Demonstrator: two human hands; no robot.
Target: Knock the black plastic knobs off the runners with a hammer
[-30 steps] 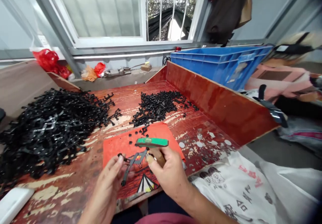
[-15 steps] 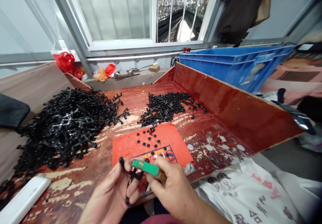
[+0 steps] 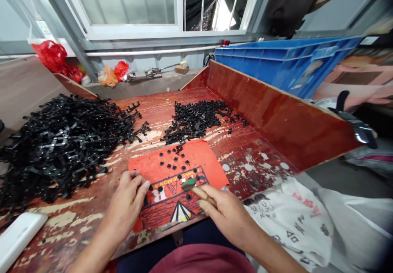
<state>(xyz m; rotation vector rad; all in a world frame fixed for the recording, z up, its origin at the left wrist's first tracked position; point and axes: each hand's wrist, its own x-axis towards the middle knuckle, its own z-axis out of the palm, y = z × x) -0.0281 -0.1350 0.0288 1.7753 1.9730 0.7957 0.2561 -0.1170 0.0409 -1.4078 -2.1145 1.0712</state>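
Note:
My right hand [image 3: 225,209] is wrapped round the wooden handle of a green-headed tool [image 3: 188,183], whose exact kind I cannot make out. Its head is over a red-orange printed sheet [image 3: 215,158] on the table. At the sheet's left edge, my left hand [image 3: 130,195] has bent fingers apart from the thumb, with nothing visible in them. A small black cap-like part [image 3: 150,187] lies by that thumb tip. Several more black caps [image 3: 175,167] stand in loose rows on the sheet.
A large heap of black jointed strips [image 3: 70,138] fills the left side, with a smaller black pile [image 3: 199,119] farther back. A white box-like object [image 3: 23,236] lies front left. Beyond the red side board [image 3: 276,113] stands a blue crate [image 3: 264,66]; a white printed bag [image 3: 294,219] is at front right.
The black jointed part in my left hand is gone from it, and that hand moved left onto the sheet. The right hand brought the green-headed tool lower over the sheet. The view shifted.

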